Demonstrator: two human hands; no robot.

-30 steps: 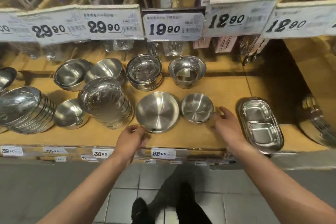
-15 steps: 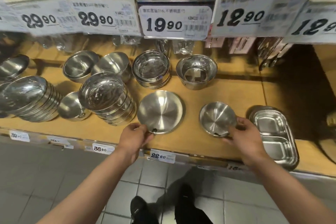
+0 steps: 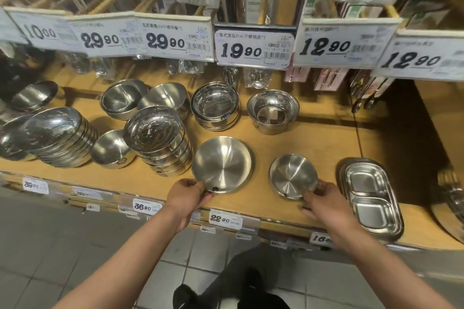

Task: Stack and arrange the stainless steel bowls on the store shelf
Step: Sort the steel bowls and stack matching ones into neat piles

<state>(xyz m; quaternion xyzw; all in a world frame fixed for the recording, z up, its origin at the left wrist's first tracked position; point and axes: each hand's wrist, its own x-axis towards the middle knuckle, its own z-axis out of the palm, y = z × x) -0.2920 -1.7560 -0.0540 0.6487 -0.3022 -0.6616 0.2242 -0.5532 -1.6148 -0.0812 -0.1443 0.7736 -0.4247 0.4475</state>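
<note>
free: bare shelf [image 3: 326, 138] behind small bowl [image 3: 292, 175] | blocked: divided tray [image 3: 371, 198] right

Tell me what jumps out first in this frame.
Two hands at the shelf's front edge: the left hand pinches the near rim of a wide steel plate, the right hand holds a smaller bowl beside it. Left of them stands a tall bowl stack; big price tags hang along the shelf above.
</note>
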